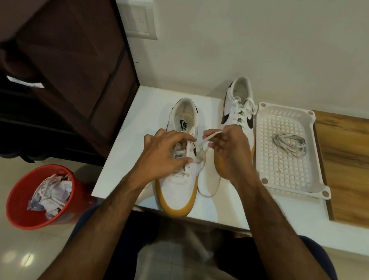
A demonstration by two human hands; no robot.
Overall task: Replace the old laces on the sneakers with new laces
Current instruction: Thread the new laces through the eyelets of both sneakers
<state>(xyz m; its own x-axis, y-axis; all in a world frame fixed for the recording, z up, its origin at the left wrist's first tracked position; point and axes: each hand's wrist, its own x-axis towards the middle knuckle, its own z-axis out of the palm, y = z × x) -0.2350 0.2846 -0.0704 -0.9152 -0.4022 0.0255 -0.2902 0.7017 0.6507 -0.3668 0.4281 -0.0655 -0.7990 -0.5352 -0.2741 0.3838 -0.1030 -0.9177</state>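
Note:
A white sneaker with a yellow sole (178,191) lies on the white table (135,136), toe toward me. My left hand (167,151) rests on its eyelet area, fingers curled on the shoe's upper and lace. My right hand (227,149) pinches a white lace (210,136) that runs taut from the eyelets up to its fingers. A loose length of lace (208,192) trails on the table beside the shoe. The second sneaker (239,108), laced, lies behind my right hand. A coiled bundle of laces (290,143) sits in a white perforated tray (286,176).
A red bin (19,204) filled with crumpled paper stands on the floor at the left. A dark brown fabric cabinet (64,53) rises beside the table. A wooden surface (354,164) extends to the right of the tray. A wall stands behind the table.

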